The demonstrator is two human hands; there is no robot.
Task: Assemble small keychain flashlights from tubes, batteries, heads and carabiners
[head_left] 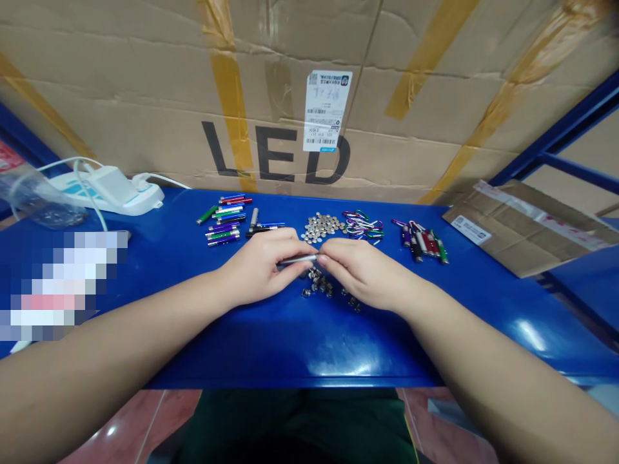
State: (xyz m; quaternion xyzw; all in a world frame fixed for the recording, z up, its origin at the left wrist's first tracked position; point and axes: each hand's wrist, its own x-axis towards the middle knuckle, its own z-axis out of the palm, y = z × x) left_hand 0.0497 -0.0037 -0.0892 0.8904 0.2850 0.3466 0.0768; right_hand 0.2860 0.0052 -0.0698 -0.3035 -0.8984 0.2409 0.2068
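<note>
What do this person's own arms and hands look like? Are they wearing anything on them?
The left forearm and right forearm are bare, with no sleeves. The left hand and right hand wear no gloves, and no rings or watch show. Dark green clothing with a thin yellow edge shows below the table.

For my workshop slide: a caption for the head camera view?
Left hand and right hand hold a slim metal tube over small metal parts on a blue bench.
</note>
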